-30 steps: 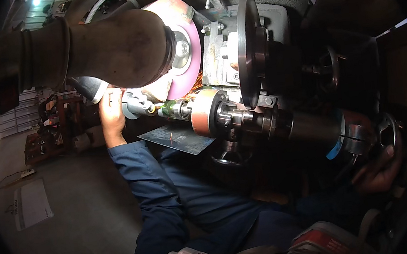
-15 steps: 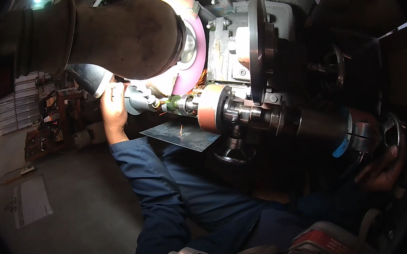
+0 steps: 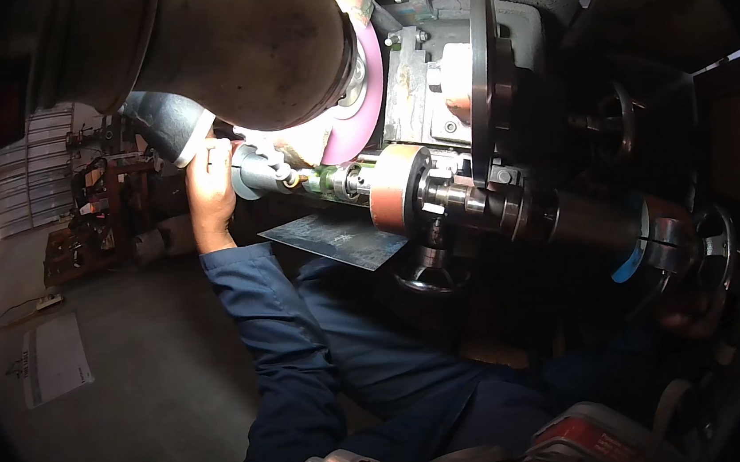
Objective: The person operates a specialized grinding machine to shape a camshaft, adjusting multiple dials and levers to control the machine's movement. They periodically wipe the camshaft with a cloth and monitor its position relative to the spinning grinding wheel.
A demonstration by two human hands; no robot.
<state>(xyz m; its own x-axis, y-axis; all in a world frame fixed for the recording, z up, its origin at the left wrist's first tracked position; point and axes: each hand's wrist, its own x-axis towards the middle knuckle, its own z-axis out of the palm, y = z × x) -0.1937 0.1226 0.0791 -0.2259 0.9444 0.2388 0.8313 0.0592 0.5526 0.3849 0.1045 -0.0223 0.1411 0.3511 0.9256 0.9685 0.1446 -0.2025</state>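
Observation:
My left hand is raised beside a black tube end with a pale rim and a grey cylindrical fitting. Its fingers are curled together at the top; what they grip is hidden. Just right of it, a small shaft assembly runs to a round orange-brown chuck, below a pink grinding wheel. At the far right, my right hand is in deep shade below a metal handwheel. Its fingers are too dark to make out.
A wide dark duct covers the upper left and part of the wheel. A large dark disc stands upright beside the machine block. Under the shaft juts a thin metal plate, with another handwheel nearby.
The sparks at the grinding wheel are gone. My right hand has moved down from the handwheel's rim, and the wheel has turned. The view has shifted slightly; my left hand stays in place.

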